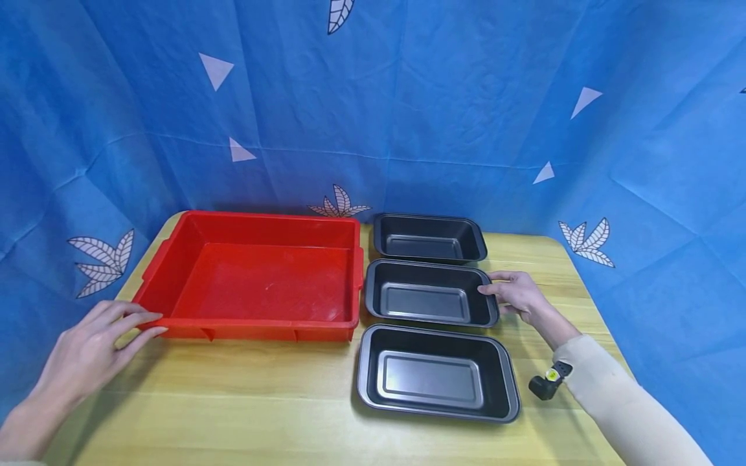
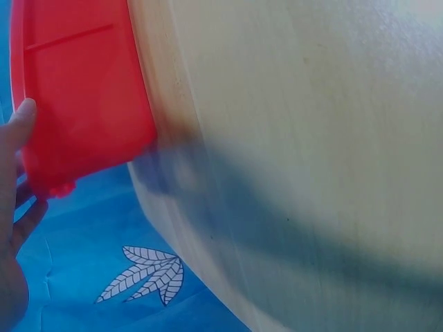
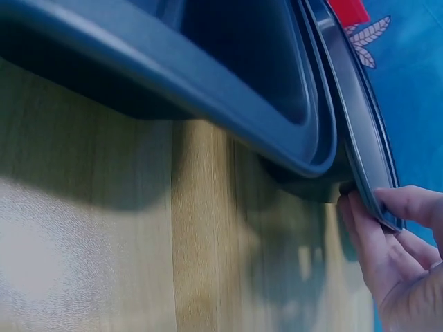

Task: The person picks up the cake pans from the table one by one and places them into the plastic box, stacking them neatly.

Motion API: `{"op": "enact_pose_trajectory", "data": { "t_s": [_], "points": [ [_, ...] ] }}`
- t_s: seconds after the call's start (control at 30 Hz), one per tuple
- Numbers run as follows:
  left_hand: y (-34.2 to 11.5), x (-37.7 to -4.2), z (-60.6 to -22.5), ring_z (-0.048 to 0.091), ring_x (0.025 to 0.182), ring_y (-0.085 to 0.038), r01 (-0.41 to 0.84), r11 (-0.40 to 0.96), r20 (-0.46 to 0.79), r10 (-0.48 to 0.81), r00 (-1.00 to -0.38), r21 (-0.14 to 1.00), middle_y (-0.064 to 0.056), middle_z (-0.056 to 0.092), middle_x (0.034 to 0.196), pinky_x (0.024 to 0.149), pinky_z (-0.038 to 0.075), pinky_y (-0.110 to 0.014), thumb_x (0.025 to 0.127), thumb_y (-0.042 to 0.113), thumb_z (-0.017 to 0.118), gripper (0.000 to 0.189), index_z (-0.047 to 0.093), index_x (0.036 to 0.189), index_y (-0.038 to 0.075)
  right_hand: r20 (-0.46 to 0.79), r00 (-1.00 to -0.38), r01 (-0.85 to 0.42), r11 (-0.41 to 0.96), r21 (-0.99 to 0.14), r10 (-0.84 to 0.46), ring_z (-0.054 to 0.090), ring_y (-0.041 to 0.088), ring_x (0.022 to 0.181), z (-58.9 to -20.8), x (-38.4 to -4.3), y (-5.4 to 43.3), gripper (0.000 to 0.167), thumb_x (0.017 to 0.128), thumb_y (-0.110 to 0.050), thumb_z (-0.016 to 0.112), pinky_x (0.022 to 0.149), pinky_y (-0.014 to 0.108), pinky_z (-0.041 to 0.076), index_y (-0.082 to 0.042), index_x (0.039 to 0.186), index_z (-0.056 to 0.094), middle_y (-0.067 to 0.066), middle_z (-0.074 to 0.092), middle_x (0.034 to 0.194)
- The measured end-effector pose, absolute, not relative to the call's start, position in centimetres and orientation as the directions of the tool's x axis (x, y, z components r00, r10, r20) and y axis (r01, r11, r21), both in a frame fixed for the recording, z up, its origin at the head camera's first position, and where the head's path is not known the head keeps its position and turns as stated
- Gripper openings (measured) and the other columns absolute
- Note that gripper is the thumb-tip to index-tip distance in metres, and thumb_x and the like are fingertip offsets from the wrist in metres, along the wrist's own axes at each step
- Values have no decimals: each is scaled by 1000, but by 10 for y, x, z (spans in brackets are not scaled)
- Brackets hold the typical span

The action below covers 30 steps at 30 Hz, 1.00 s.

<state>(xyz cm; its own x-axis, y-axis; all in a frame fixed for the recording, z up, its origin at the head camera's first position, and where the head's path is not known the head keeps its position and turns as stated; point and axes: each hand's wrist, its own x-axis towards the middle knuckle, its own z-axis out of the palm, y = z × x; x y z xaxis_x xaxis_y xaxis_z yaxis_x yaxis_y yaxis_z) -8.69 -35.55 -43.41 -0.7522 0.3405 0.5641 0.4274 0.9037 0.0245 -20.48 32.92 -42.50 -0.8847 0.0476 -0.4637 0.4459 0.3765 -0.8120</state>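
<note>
A red plastic tray (image 1: 268, 281) with raised walls lies on the left of the table. My left hand (image 1: 93, 353) holds its near left corner, thumb and fingers at the rim. In the left wrist view the thumb (image 2: 26, 117) lies against the rim. Three dark loaf pans form a column right of the tray. My right hand (image 1: 519, 296) pinches the right end of the middle loaf pan (image 1: 423, 303). In the right wrist view its thumb (image 3: 408, 202) is over the rim, with fingers underneath.
The near loaf pan (image 1: 430, 380) and the far loaf pan (image 1: 423, 246) flank the middle one closely. A blue cloth (image 1: 373, 110) with leaf and triangle prints hangs behind the wooden table (image 1: 233, 401). A small black device (image 1: 546, 386) hangs at the right wrist.
</note>
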Motion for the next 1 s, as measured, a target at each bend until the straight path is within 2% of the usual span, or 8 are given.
{"op": "enact_pose_trajectory", "data": {
  "t_s": [0.27, 0.5, 0.73, 1.0],
  "points": [
    [-355, -87, -432, 61, 85, -30, 430, 903, 582, 349, -735, 0, -14, 73, 90, 56, 61, -55, 98, 82, 21, 97, 80, 100, 5, -408, -911, 403, 364, -840, 68, 69, 1, 65, -421, -198, 330, 69, 97, -12, 72, 57, 19, 61, 7, 156, 41, -14, 73, 76],
    [-354, -87, -432, 60, 86, -31, 428, 904, 580, 345, -738, 8, -15, 73, 91, 56, 61, -57, 98, 82, 21, 96, 80, 100, 5, -367, -924, 382, 355, -853, 112, 67, 0, 58, -419, -193, 331, 70, 95, -11, 72, 54, 18, 59, 7, 156, 42, -15, 73, 73],
    [-354, -88, -432, 61, 87, -30, 434, 901, 584, 350, -732, 3, -14, 73, 91, 56, 61, -57, 98, 81, 21, 96, 80, 100, 6, -346, -928, 373, 332, -866, 138, 52, -2, 49, -409, -188, 331, 70, 94, -10, 72, 48, 13, 49, 5, 156, 43, -18, 66, 65],
    [-354, -88, -432, 61, 86, -29, 434, 901, 590, 355, -725, -8, -13, 73, 90, 55, 61, -55, 99, 81, 21, 95, 81, 98, 7, -316, -940, 339, 231, -912, 131, 74, 2, 62, -393, -184, 331, 70, 95, -6, 71, 60, 18, 62, 8, 156, 41, -19, 75, 74]
  ]
}}
